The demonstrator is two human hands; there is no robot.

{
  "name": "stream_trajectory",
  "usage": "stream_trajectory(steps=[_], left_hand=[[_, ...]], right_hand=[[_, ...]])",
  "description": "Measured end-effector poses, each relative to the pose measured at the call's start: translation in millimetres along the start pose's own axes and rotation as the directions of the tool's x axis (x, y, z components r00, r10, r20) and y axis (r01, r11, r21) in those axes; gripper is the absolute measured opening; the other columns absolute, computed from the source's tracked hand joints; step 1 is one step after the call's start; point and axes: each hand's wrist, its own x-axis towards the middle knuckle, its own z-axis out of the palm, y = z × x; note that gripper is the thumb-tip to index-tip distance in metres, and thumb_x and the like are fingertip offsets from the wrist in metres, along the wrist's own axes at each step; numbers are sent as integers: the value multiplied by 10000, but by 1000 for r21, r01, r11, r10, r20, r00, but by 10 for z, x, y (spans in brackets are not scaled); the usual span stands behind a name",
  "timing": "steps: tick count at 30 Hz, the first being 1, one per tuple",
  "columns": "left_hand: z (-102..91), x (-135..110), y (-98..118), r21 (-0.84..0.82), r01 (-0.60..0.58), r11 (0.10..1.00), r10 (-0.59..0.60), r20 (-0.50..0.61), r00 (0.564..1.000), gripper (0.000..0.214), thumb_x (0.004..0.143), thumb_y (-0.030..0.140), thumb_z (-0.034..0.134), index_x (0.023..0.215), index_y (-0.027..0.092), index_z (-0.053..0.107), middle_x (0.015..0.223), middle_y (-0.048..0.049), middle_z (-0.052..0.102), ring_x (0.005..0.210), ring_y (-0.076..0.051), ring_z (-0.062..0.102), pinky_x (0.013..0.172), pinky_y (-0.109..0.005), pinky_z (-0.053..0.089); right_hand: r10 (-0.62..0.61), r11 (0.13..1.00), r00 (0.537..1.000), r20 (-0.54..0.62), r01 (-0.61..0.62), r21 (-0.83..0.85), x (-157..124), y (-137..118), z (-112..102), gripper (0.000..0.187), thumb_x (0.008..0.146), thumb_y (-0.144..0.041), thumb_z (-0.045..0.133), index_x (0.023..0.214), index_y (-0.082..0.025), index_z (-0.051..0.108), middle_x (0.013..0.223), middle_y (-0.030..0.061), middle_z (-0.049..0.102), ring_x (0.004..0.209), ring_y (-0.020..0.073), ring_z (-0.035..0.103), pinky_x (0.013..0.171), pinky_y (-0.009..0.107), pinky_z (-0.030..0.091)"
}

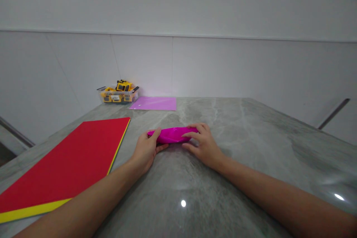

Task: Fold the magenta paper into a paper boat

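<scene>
We are pinching the folded magenta paper, light and easily creased, at its ends: left hand at nine o'clock, right hand at three, fingers closed on it.

1. One folded magenta paper, between two hands: left hand, right hand.
2. One stack of red and yellow sheets, at the table's left edge.
3. One pink sheet, at the far edge.
4. One clear box of yellow toy trucks, at the far left corner.

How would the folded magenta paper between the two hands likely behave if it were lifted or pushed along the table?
The folded magenta paper is thin sheet, so probably light and bendable. Its long, flattish shape suggests it won't roll. On the glossy grey table it would likely slide easily under the left hand and right hand.
</scene>
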Motion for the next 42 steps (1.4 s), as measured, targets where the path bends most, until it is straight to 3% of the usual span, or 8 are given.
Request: stream_trajectory(steps=[5,9,13,19,24,30,35,42], left_hand=[[-22,2,0,-27,8,1000,-7,30,1000,83,921,183,561,859,141,524,875,-110,676,764,-191,690,634,-329,616],[-25,-20,19,-15,15,1000,-15,2,1000,78,891,179,604,886,137,539,945,-143,662,861,-222,696,657,-329,616],[-34,-13,25,-10,13,1000,-13,-3,1000,53,878,144,599,878,133,547,915,-138,658,826,-217,698,650,-328,614],[-39,8,5,6,5,1000,-5,6,1000,44,882,125,579,854,126,545,887,-122,645,787,-193,686,638,-312,609],[-30,1,8,11,-7,1000,6,19,1000,42,881,121,580,852,121,550,872,-108,639,774,-179,677,627,-289,601],[-34,6,0,13,-4,1000,4,20,1000,37,866,106,582,831,113,572,859,-111,646,749,-182,679,608,-286,598],[-36,-4,8,11,-9,1000,8,22,1000,49,859,99,586,811,110,590,840,-108,648,722,-174,676,597,-280,596],[-35,-4,7,-6,-4,1000,4,18,1000,70,840,92,598,772,108,601,809,-108,653,698,-177,677,579,-273,589]], right_hand=[[-7,985,994,107,25,-173,97,302,-78,82,820,-198,719,848,-260,767,1063,48,684,1098,265,482,975,433,375],[274,876,954,120,-196,-440,213,683,-357,126,864,-242,662,886,-280,780,1087,24,711,1145,260,459,988,396,310],[471,725,882,23,-373,-579,211,952,-598,200,886,-240,591,959,-274,775,1169,27,692,1194,264,423,1009,393,264],[637,476,734,-236,-615,-628,55,1171,-702,368,832,-106,489,1068,-213,750,1227,138,632,1221,352,383,1047,613,121],[699,388,661,-272,-670,-633,-9,1244,-664,395,832,-107,472,1133,-166,721,1222,175,616,1205,360,434,1039,637,171],[736,376,638,-228,-664,-646,21,1204,-609,327,805,-196,542,1059,-180,748,1129,166,660,1151,372,504,1015,638,224],[724,391,657,-210,-642,-659,52,1082,-586,344,814,-208,517,1060,-138,748,1104,205,656,1135,378,521,1019,628,234],[704,446,693,-158,-604,-660,66,981,-536,389,871,-393,544,1103,-148,736,1150,210,623,1126,354,542,945,474,390]])
